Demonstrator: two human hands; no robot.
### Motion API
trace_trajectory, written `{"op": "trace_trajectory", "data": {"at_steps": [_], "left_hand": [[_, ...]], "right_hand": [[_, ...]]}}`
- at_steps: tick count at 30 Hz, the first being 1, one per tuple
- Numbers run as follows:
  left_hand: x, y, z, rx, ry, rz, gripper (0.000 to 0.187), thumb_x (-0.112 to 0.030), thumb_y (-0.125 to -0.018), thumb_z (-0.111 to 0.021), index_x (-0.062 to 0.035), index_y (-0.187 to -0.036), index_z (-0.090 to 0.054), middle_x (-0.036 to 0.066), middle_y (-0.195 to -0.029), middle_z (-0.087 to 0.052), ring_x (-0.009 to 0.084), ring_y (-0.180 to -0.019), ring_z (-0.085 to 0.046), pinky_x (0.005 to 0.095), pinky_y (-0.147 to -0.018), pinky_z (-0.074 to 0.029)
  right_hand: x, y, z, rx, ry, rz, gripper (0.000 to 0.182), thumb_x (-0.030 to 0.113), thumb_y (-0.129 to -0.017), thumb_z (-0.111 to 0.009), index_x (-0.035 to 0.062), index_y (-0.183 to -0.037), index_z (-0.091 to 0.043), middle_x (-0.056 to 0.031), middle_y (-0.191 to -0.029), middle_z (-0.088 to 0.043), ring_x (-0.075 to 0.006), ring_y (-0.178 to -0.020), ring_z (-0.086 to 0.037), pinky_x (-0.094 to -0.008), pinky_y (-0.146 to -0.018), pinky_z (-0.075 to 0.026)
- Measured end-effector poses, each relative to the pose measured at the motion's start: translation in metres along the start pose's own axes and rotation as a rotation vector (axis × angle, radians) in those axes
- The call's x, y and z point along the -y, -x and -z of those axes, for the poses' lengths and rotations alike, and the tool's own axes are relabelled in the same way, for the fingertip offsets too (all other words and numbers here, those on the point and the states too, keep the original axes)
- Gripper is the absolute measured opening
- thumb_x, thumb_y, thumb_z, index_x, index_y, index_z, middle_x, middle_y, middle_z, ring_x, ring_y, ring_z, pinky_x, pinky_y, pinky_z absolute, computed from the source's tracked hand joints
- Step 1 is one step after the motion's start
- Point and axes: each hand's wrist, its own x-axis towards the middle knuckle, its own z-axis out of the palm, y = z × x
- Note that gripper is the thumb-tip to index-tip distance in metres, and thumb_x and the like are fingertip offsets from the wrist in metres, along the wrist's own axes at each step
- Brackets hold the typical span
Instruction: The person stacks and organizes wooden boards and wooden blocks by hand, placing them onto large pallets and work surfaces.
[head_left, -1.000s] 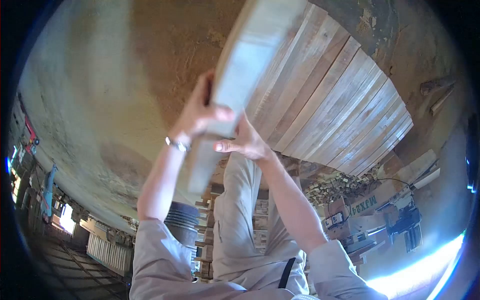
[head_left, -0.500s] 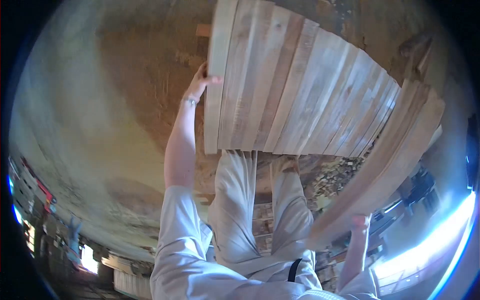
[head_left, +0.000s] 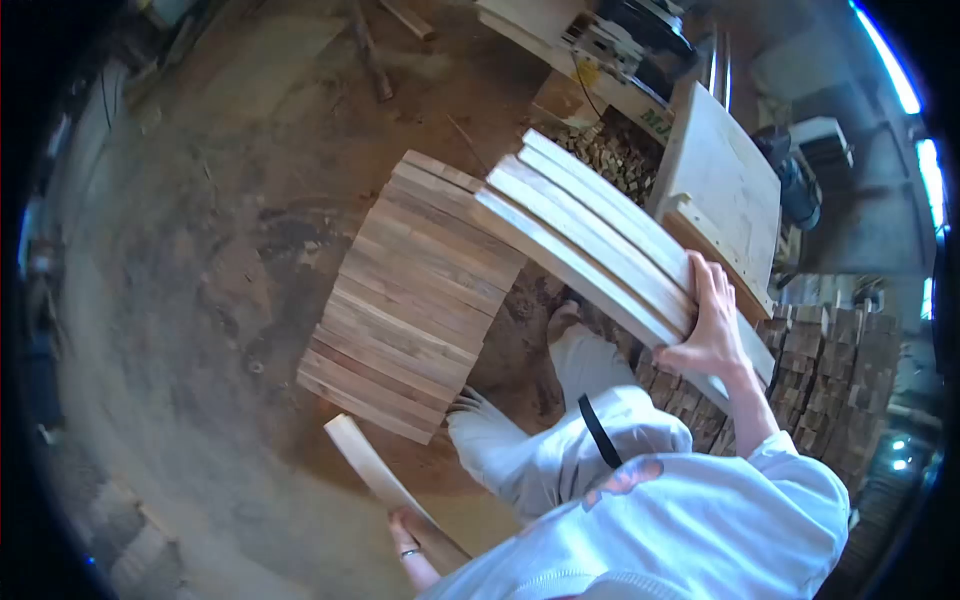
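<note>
My right hand (head_left: 716,322) is clamped over several pale wooden boards (head_left: 600,235), its thumb on the near side and its fingers on the far side. The boards slant up and away from me, above the right end of the board stack. My left hand (head_left: 407,532), with a band at the wrist, grips a single wooden board (head_left: 372,465) low in the view; its fingers are partly hidden behind the wood. Between and beyond my hands lies a stack of wooden boards (head_left: 405,300), set side by side on the floor in front of my feet.
A machine (head_left: 625,50) stands at the top right, with a heap of wood offcuts (head_left: 615,160) below it. A pale tabletop (head_left: 725,185) is beyond my right hand. Rows of stacked wood pieces (head_left: 810,370) sit at the right. Loose wood strips (head_left: 370,50) lie on the floor.
The view has turned. My left hand has left the edge of the board stack and now grips a single board. My right hand still holds its boards, now spread out over the stack's right end.
</note>
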Motion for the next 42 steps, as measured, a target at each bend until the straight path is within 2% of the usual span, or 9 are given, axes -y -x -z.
{"op": "trace_trajectory", "data": {"at_steps": [13,16,20,26,30,32,36,38,42], "left_hand": [[-0.242,0.219,-0.409,0.418,-0.493,-0.641,0.090,-0.030,-0.054,-0.076,-0.0006,-0.134,-0.049,0.008,-0.118,-0.057,0.0220,-0.106,-0.057,0.0355,-0.092,-0.048],[-0.291,0.290,-0.544,0.779,-0.703,-0.832,0.105,-0.036,-0.053,-0.078,-0.0003,-0.143,-0.037,0.012,-0.128,-0.050,0.0256,-0.116,-0.051,0.0380,-0.099,-0.043],[-0.293,0.363,-0.695,0.853,-1.111,-1.500,0.109,-0.037,-0.050,-0.080,0.0012,-0.142,-0.036,0.020,-0.130,-0.050,0.0328,-0.122,-0.047,0.0418,-0.106,-0.036],[-0.228,0.386,-0.899,1.037,-1.463,-2.006,0.112,-0.042,-0.048,-0.080,-0.0006,-0.141,-0.034,0.024,-0.130,-0.050,0.0382,-0.125,-0.045,0.0508,-0.107,-0.032],[-0.168,0.361,-1.014,1.092,-1.670,-2.146,0.113,-0.049,-0.050,-0.080,-0.0011,-0.141,-0.034,0.024,-0.130,-0.050,0.0370,-0.126,-0.045,0.0523,-0.106,-0.032],[-0.154,0.343,-1.037,1.062,-1.815,-2.164,0.113,-0.050,-0.051,-0.080,-0.0012,-0.141,-0.034,0.024,-0.130,-0.050,0.0368,-0.127,-0.044,0.0525,-0.106,-0.033],[-0.132,0.317,-1.020,1.223,-1.849,-2.036,0.114,-0.060,-0.057,-0.077,-0.0042,-0.146,-0.032,0.024,-0.135,-0.045,0.0374,-0.127,-0.041,0.0498,-0.105,-0.031],[-0.121,0.304,-0.988,1.286,-1.734,-2.037,0.099,-0.060,-0.072,-0.073,-0.0063,-0.146,-0.035,0.022,-0.134,-0.048,0.0349,-0.130,-0.040,0.0492,-0.108,-0.029],[-0.172,0.284,-0.951,1.018,-1.052,-2.054,0.064,-0.046,-0.086,-0.063,-0.0061,-0.134,-0.052,0.017,-0.126,-0.058,0.0322,-0.125,-0.048,0.0469,-0.105,-0.035]], "right_hand": [[-0.365,-0.126,0.048,-0.226,-0.076,0.103,0.114,0.028,-0.040,-0.080,0.0015,-0.141,-0.035,-0.0208,-0.120,-0.046,-0.0384,-0.119,-0.042,-0.0445,-0.104,-0.032],[-0.408,-0.143,0.017,-0.118,-0.024,0.042,0.112,0.033,-0.043,-0.082,0.0024,-0.140,-0.035,-0.0181,-0.121,-0.048,-0.0352,-0.120,-0.043,-0.0440,-0.104,-0.032],[-0.425,-0.132,-0.039,-0.205,-0.025,0.127,0.112,0.050,-0.051,-0.083,0.0022,-0.141,-0.036,-0.0181,-0.126,-0.047,-0.0334,-0.123,-0.041,-0.0442,-0.106,-0.030],[-0.375,-0.093,-0.050,-0.244,-0.116,0.055,0.106,0.069,-0.060,-0.075,0.0015,-0.136,-0.045,-0.0187,-0.130,-0.046,-0.0337,-0.127,-0.039,-0.0448,-0.107,-0.030],[-0.357,-0.063,-0.034,-0.424,-0.416,0.027,0.070,0.046,-0.073,-0.079,0.0063,-0.126,-0.058,-0.0154,-0.123,-0.054,-0.0335,-0.119,-0.049,-0.0446,-0.103,-0.038],[-0.374,-0.036,-0.020,-0.656,-0.473,-0.083,0.051,0.033,-0.073,-0.081,0.0071,-0.114,-0.066,-0.0120,-0.109,-0.062,-0.0310,-0.108,-0.057,-0.0431,-0.097,-0.044],[-0.466,0.010,-0.035,-0.907,-0.298,-0.753,0.053,0.036,-0.085,-0.074,0.0017,-0.123,-0.058,-0.0147,-0.118,-0.059,-0.0310,-0.114,-0.054,-0.0423,-0.101,-0.040],[-0.520,0.015,-0.069,-0.697,-0.739,-1.065,0.066,0.045,-0.093,-0.062,-0.0012,-0.138,-0.048,-0.0147,-0.135,-0.052,-0.0295,-0.126,-0.048,-0.0398,-0.108,-0.035],[-0.530,0.002,-0.073,-0.345,-1.469,-1.040,0.075,0.053,-0.098,-0.050,-0.0015,-0.147,-0.036,-0.0134,-0.152,-0.039,-0.0252,-0.138,-0.038,-0.0358,-0.114,-0.028]]}}
